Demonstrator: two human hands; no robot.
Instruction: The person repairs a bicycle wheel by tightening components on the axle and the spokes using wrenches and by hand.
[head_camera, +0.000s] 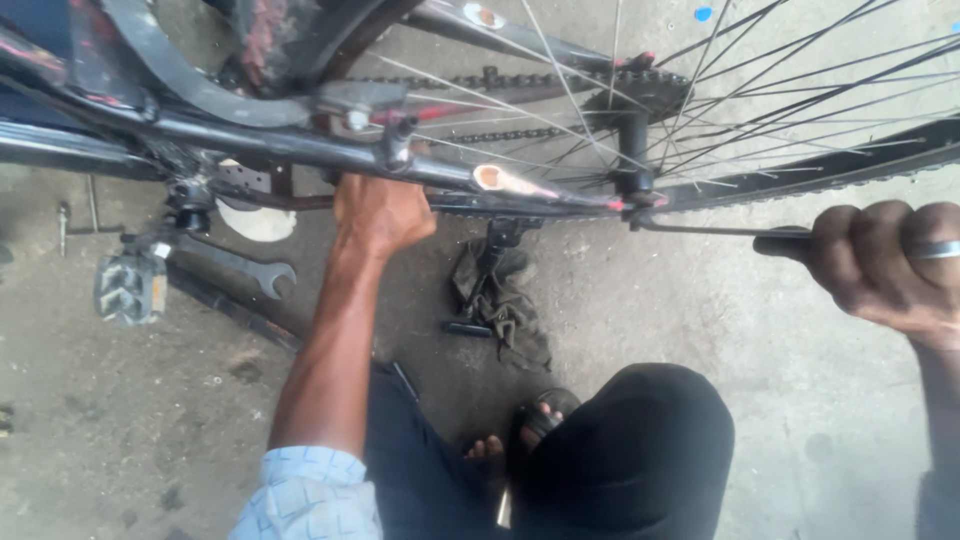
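Note:
A dark bicycle frame (300, 145) runs across the top of the view, with its chain (520, 80) and the spoked rear wheel (800, 90) at the upper right. My left hand (378, 215) reaches up under the frame tube and grips it from below. My right hand (885, 265), with a ring on one finger, is closed on the handle of a long thin wrench (700, 230). The wrench's far end sits on the nut at the rear axle (633, 185).
An open-ended spanner (245, 265) lies on the concrete floor (130, 420) under the frame, beside a pedal (130, 288) and crank. A dirty rag (505, 305) with a small tool lies in the middle. My knee (630, 450) and sandalled foot (530, 425) fill the bottom.

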